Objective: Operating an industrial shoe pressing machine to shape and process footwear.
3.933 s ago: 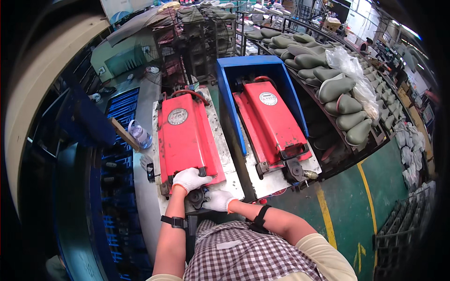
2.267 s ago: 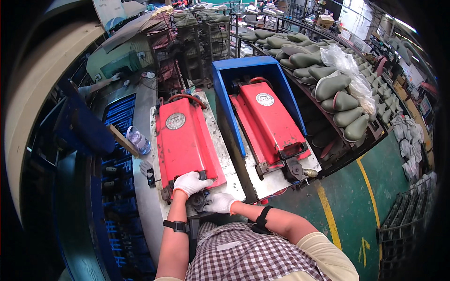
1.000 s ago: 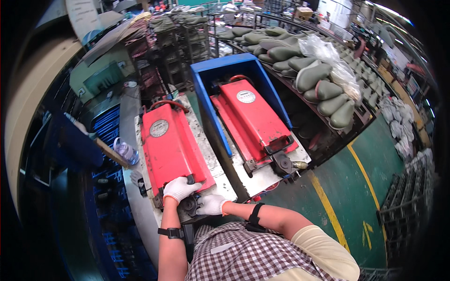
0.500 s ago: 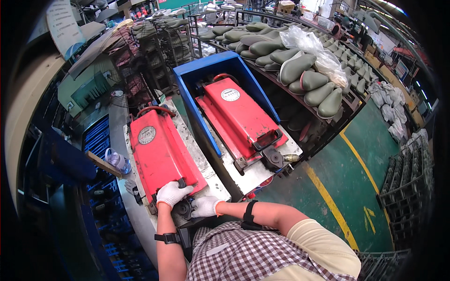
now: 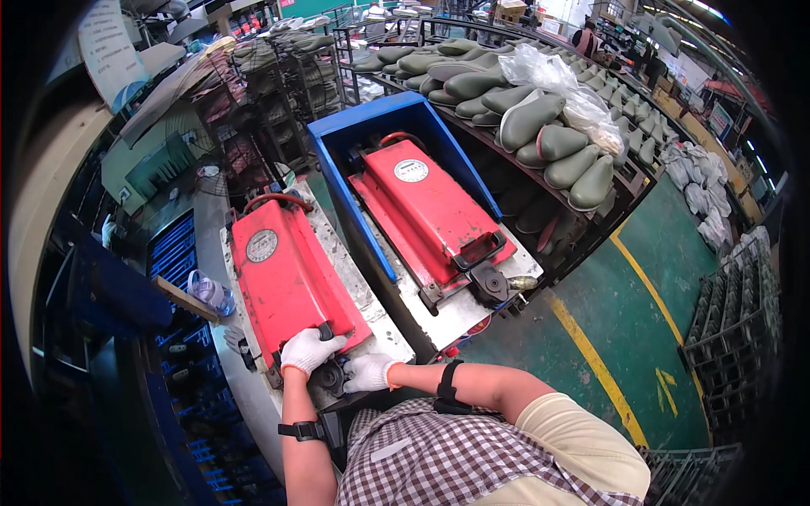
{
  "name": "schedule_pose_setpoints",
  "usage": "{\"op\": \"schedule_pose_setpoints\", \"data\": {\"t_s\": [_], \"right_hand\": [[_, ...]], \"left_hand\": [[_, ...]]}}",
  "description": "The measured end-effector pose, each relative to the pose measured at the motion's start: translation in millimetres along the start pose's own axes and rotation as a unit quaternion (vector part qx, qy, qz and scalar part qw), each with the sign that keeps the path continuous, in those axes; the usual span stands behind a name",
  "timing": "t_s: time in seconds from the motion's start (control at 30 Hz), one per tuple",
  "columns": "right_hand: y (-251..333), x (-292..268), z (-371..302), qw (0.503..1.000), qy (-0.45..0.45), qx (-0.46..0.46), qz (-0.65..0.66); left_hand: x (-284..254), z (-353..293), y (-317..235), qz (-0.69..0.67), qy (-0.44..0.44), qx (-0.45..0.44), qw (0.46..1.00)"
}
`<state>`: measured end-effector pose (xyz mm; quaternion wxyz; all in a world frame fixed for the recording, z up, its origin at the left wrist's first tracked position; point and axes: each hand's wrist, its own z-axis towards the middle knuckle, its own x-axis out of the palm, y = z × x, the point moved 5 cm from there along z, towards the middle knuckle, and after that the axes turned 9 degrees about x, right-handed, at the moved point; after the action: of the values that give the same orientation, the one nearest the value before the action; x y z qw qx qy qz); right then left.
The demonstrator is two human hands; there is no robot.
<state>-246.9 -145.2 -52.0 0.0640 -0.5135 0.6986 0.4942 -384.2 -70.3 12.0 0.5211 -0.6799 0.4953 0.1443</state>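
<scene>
Two gloved hands are working at the near end of the left red mould on the desk: left hand curling its grip over the handle, right hand pressed closed on the black knob. Steadying the lid while turning seems wise.

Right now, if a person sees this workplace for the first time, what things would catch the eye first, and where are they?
Two big red press lids stand out: the near red lid lies under both gloved hands, the left hand on its front handle and the right hand beside it at the lower edge. The second red lid sits to the right inside a blue frame. Behind it, grey-green shoe lasts fill a long rack.
</scene>
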Motion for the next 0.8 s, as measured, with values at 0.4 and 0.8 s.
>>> {"op": "schedule_pose_setpoints", "data": {"t_s": [0.4, 0.8], "right_hand": [[-2, -2, -1, 1.000, 0.009, 0.014, 0.005], [-3, -5, -6, 1.000, 0.012, 0.007, 0.006]], "left_hand": [[-3, -6, -10, 0.010, -0.019, 0.004, 1.000], [-2, -5, -13, 0.022, -0.011, -0.008, 1.000]]}}
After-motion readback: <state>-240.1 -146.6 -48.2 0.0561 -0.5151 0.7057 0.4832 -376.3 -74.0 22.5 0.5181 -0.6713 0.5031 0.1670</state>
